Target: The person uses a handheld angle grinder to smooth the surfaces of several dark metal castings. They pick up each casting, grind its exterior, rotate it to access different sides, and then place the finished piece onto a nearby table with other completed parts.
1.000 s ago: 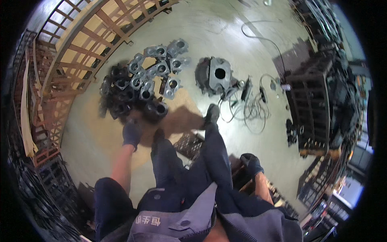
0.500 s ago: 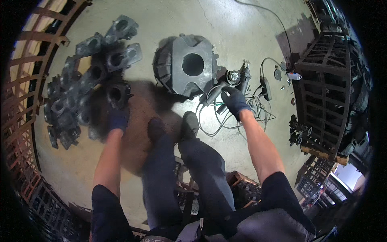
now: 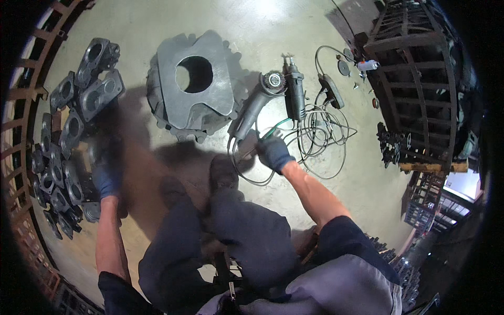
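My left hand [image 3: 108, 177], in a dark glove, is closed on a dark metal casting [image 3: 101, 152] beside a heap of similar flanged castings [image 3: 73, 128]; shadow blurs its fingers. My right hand [image 3: 275, 153], gloved too, is low over the floor with its fingers curled at a thin green stick-like piece [image 3: 276, 127], whose kind I cannot make out. Just above it lies an angle grinder [image 3: 253, 109] with a wire-brush head. A straight die grinder [image 3: 295, 94] lies to the right of that.
A large dark housing [image 3: 168, 100] with a round hole stands ahead of my feet. Looped cables [image 3: 325, 134] and a power strip [image 3: 331, 91] lie at the right. Grinding discs [image 3: 343, 67] and a spray can [image 3: 368, 65] sit near a metal cage rack [image 3: 415, 94].
The view has shifted, and the housing and castings sit further left in it. My right hand has drawn back from beside the grinders toward me. My left hand has come nearer the casting heap.
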Demonstrator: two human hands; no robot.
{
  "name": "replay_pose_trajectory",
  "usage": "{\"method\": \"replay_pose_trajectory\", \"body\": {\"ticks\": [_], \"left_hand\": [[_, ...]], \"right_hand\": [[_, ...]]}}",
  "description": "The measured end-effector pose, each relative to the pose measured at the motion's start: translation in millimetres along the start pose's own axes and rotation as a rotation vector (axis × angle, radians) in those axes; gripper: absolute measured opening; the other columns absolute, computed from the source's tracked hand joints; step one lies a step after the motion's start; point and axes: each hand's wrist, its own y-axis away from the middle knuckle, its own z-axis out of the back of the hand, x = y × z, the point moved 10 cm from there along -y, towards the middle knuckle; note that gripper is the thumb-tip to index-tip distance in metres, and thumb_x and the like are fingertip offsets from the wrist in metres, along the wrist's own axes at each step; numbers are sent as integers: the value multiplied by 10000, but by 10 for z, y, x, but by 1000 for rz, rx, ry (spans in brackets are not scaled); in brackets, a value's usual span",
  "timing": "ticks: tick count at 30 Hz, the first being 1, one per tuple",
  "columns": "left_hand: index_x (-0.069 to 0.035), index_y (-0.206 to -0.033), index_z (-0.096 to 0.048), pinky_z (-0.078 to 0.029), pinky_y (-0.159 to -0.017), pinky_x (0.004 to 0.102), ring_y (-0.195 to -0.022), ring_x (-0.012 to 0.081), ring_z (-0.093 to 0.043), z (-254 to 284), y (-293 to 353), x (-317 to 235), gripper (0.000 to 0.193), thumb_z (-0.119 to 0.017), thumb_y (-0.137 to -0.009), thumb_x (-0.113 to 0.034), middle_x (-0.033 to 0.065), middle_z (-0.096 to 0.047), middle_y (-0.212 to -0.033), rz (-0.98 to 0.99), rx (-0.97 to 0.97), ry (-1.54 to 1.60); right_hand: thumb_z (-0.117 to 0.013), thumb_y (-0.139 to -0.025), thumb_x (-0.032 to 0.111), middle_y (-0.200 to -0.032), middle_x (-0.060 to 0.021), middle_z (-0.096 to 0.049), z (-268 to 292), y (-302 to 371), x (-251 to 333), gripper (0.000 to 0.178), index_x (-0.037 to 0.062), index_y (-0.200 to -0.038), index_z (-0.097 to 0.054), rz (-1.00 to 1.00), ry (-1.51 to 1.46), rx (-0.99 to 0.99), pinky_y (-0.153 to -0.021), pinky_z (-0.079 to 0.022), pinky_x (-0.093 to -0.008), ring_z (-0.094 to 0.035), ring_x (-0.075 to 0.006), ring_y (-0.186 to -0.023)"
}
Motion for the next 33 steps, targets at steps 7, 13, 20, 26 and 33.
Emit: {"method": "replay_pose_trajectory", "body": {"ticks": [7,13,20,26,33], "left_hand": [[-65,-1519,-380,-305,-1175,378,-1391,268,-419,280,164,-291,515,-476,-1021,-153,125,-417,-1548,-115,-30,-146],[-108,-1486,-432,-347,-1141,430,-1345,357,-444,325,179,-1061,555,-559,-952,-189,175,-461,-1488,-192,-301,-10],[-52,-1331,-550,-493,-886,492,-1012,445,-639,129,-8,-155,560,-645,-845,-313,282,-667,-1100,346,26,-275],[-82,-1016,-716,-531,-800,475,-918,384,-699,142,-96,-57,254,-609,-869,-258,205,-722,-936,299,-43,-309],[16,-1039,-698,-519,-722,408,-841,323,-675,868,-51,-140,233,-617,-862,-111,208,-701,-890,518,75,199]], "right_hand": [[-682,-789,276,-950,-152,-730,-541,1553,-1005,227,158,-963,-769,-345,-75,307,-883,-547,-422,-684,-358,-948],[-697,-872,215,-1082,-176,-723,-390,1146,-1567,300,18,-1098,-705,-438,-587,-180,-845,-540,-414,-697,-319,-963],[-650,-964,366,-1159,-197,-689,-489,-359,-1006,553,-94,-1263,-579,-553,-742,-269,-956,-470,-386,-627,-290,-1094],[-728,-907,315,-971,-61,-696,-930,-884,-949,418,0,-1165,-632,-605,-1510,-168,-709,-508,-313,-633,-158,-823],[-751,-851,479,-858,-21,-639,-713,-934,-913,482,58,-1055,-634,-758,-1485,-193,-627,-466,-311,-576,-150,-707]]}}
